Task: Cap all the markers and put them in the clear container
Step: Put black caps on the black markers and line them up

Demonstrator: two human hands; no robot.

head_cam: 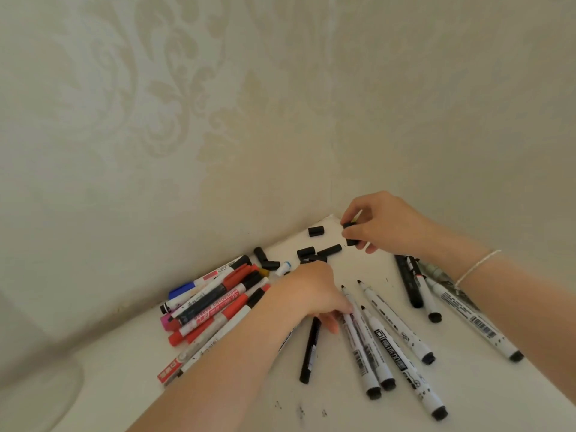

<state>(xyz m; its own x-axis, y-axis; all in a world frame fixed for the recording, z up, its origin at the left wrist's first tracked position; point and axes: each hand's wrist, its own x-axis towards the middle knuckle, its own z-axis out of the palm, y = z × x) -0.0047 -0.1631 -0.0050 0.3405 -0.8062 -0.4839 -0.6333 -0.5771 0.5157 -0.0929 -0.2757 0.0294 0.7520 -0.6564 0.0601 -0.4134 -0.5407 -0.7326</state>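
Observation:
Several uncapped white markers [386,341] with black tips lie fanned out on the white table [339,410]. My left hand [314,294] reaches down among them, its fingers curled round the upper end of one white marker [355,335]. My right hand [386,224] hovers near the table's far corner and pinches a black cap [350,233] between thumb and fingers. Several loose black caps [316,231] lie scattered below that hand. A slim black marker [310,350] lies under my left wrist. No clear container shows in view.
A pile of red, blue, pink and black capped markers [215,302] lies at the left of the table, against the patterned wall [187,120]. More markers [414,285] lie under my right forearm. The table's left edge drops off near the pile.

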